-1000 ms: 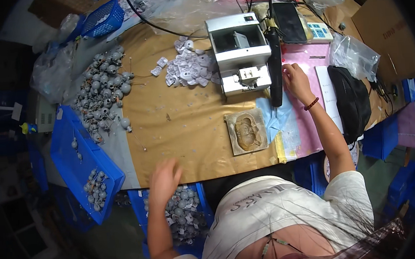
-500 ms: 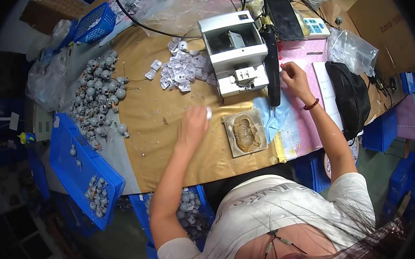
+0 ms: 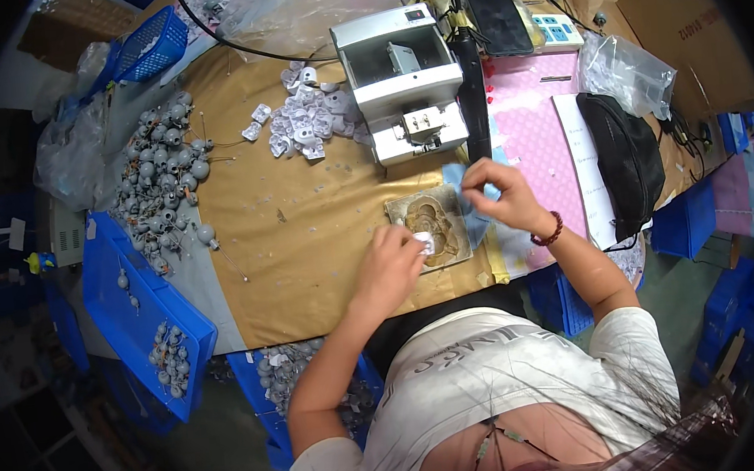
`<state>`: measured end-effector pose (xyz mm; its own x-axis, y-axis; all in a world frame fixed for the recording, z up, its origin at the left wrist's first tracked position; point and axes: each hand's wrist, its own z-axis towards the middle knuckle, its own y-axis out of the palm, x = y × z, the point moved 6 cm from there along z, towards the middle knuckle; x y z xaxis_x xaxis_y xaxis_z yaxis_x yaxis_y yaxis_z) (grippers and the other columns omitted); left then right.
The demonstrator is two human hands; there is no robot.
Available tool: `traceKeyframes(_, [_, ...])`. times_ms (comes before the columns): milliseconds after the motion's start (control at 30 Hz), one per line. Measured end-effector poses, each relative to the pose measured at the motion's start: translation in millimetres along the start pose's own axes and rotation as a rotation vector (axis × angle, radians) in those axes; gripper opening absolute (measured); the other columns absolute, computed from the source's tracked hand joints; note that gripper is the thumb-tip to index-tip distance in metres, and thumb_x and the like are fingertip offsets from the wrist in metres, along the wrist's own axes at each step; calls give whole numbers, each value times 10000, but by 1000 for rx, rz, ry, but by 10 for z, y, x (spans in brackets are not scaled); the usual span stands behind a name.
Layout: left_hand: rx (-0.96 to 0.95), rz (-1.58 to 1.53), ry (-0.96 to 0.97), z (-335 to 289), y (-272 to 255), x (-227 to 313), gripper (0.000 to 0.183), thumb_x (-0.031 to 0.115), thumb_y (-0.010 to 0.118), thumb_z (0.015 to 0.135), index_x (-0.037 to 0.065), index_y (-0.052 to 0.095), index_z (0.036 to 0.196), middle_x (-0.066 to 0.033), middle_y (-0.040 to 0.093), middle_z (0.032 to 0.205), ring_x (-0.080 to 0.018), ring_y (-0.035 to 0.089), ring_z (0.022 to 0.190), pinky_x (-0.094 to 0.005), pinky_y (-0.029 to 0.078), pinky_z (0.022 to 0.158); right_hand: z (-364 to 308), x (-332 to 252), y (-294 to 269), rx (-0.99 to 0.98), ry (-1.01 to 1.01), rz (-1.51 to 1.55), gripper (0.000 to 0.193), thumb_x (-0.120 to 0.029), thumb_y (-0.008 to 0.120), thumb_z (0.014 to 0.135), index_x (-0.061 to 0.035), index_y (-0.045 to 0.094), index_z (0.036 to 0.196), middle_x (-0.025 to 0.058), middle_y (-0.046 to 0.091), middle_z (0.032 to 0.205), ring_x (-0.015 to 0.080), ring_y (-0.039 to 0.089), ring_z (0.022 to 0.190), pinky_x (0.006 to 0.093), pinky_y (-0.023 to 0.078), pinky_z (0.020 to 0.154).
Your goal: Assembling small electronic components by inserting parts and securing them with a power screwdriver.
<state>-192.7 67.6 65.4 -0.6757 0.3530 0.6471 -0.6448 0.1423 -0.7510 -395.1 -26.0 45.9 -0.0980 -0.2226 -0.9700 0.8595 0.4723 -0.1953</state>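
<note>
My left hand [image 3: 390,268] pinches a small white plastic part [image 3: 426,243] over the lower left of a square metal block [image 3: 400,209]. This block has a rounded hollow in its top and lies near the table's front edge. At the block's upper right, my right hand [image 3: 505,193] is held with thumb and forefinger curled together; whatever is between them is too small to make out. More white plastic parts [image 3: 308,121] lie in a loose pile beyond my left hand. Several tiny red pieces [image 3: 490,91] sit on the pink sheet beside the machine.
A white machine [image 3: 405,91] with a black cylinder [image 3: 473,95] beside it stands behind the block. Grey ball-shaped parts with wires [image 3: 159,164] are heaped at the left, above a blue tray [image 3: 147,298]. To the right are a black pouch [image 3: 624,163] and a phone [image 3: 498,18].
My left hand has come right and nearer with the white part, to the metal block. My right hand has drawn back from the red pieces toward the block. The view has shifted slightly.
</note>
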Motion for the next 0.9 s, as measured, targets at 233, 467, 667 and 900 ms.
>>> traceKeyframes(233, [107,27,-169,177,304,-127,296,45,777,731,57,636,991,-124,557,1014,-355,510,995,-442,456,879,-77,-160,537,-118,-395,-345,212,6,746,741,-34,606,895,102,607,883,286,608,786,377,489,708])
traceKeyframes(467, [320,-27,-228,-165,-137,-521,544,107,781,757,43,555,1247,-201,570,1243,-398,503,1195,-492,387,1046,-146,-107,828,-216,-507,-778,246,-107,760,719,-65,623,918,74,586,953,278,568,941,386,453,790])
traceKeyframes(667, [655,623,-666,-1040,-1467,-2232,550,159,761,814,46,544,1307,-206,519,1263,-403,472,1178,-493,373,1041,-197,-107,865,-198,-490,-797,289,-80,761,716,-53,657,984,82,592,987,288,578,1005,390,454,802])
traceKeyframes(900, [713,389,-743,-1191,-1892,-2747,452,104,761,817,81,608,1242,-177,546,1210,-341,566,1058,-423,489,910,-166,-89,745,-115,-334,-566,316,-52,766,754,-47,639,1044,124,595,999,310,580,994,415,480,823])
